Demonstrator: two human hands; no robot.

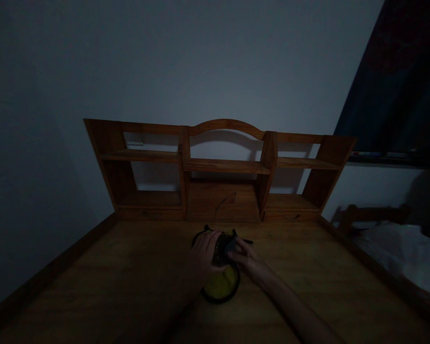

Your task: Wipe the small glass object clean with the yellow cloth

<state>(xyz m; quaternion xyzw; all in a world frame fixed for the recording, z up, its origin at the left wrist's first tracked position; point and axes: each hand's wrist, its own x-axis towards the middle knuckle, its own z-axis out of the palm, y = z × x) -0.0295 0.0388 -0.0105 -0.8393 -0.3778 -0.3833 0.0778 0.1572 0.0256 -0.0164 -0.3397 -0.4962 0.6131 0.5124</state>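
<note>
a dark object (220,253) is held at the lower centre of the frame, between both hands, above a yellow black-rimmed piece (218,289) on the wooden desk (146,272). the left hand (205,253) is laid over the object's left side, fingers curved over it and thumb below. its right side is gripped by the right hand (247,260), thumb and fingertips closed on it. whether the object is joined to the yellow piece cannot be told; the light is poor and detail is lost.

for sound handling, the object is best steadied by the left hand, while fine work is left to the right fingertips. force should be kept light — small parts may be hard to see in this gloom. the black strap end (248,241), just beyond the right fingers, should be kept from being snagged.

open room is noted on the desk to the left and right of the hands. movement is bounded by the left raised edge (57,258) at lower left, the right raised edge (365,260) at lower right, and the shelf unit (225,166) across the middle — the far side being the tightest.
</note>
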